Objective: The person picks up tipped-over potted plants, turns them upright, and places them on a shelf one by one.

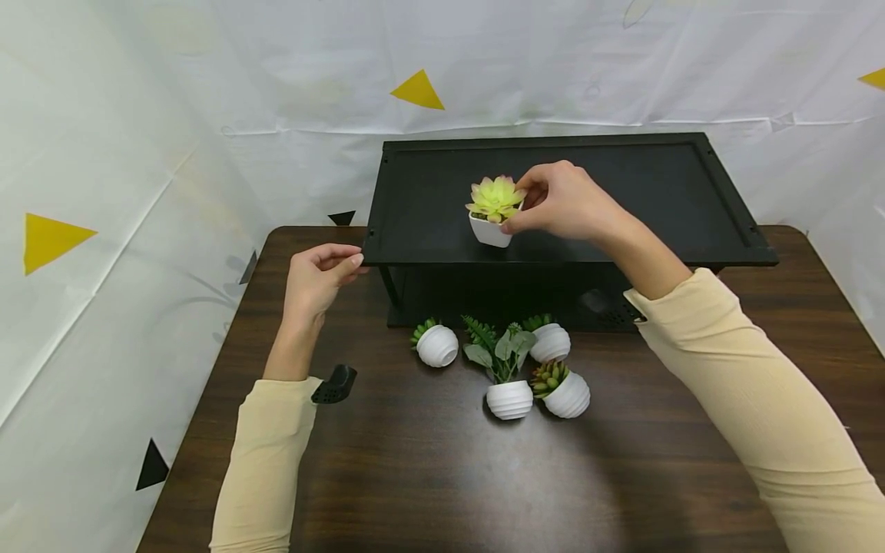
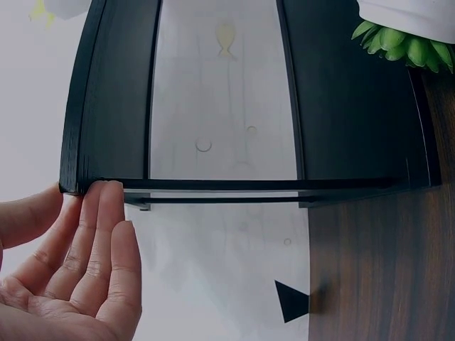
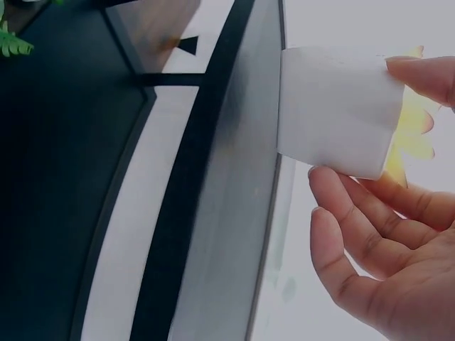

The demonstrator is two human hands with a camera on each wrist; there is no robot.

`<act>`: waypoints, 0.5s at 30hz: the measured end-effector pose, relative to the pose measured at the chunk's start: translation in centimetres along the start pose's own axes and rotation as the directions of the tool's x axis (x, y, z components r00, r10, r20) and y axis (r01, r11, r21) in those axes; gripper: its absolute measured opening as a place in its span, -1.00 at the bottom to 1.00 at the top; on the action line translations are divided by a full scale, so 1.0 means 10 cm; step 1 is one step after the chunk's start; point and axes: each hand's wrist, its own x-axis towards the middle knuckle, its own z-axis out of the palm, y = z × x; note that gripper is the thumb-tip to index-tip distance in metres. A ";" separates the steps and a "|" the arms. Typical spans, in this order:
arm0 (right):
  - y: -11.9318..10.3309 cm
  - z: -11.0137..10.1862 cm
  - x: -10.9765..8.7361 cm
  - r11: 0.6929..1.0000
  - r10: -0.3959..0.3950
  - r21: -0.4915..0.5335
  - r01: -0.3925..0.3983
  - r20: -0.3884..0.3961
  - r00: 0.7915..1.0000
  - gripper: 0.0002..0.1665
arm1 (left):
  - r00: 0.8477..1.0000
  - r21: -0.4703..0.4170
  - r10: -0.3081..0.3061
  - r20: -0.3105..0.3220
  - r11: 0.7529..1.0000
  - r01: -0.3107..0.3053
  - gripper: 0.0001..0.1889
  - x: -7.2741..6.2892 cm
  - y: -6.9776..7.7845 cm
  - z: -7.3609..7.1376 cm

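Observation:
My right hand [image 1: 570, 201] pinches a square white pot [image 1: 489, 231] holding a yellow-green artificial succulent [image 1: 495, 197]. Thumb and fingertips grip it near the rim. In the right wrist view the base of the pot [image 3: 338, 114] is right at the top board's surface. That board belongs to a black two-tier shelf [image 1: 622, 177] standing on the table. At its front left corner my left hand [image 1: 314, 280] holds the edge of the top board, thumb above and fingers below, as the left wrist view shows at the board's end [image 2: 106, 142].
Before the shelf, several round ribbed white pots lie or stand on the dark wooden table [image 1: 415, 476]: a small green succulent [image 1: 438, 346] at left, a leafy plant [image 1: 510, 399], a reddish-green succulent [image 1: 567, 395] and another pot [image 1: 551, 342]. A white sheet [image 1: 311, 77] hangs behind.

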 end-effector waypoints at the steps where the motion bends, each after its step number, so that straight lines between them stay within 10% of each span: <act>1: 0.00 0.01 0.01 1.000 -0.002 0.004 0.002 0.002 1.000 -0.42 | 1.000 0.000 0.002 0.002 1.000 -0.002 -0.74 0.00 0.00 0.00; 15: -0.02 0.15 0.16 0.999 -0.019 0.050 0.018 0.015 1.000 -0.46 | 1.000 0.002 0.009 0.007 1.000 -0.009 -0.73 0.00 0.00 0.00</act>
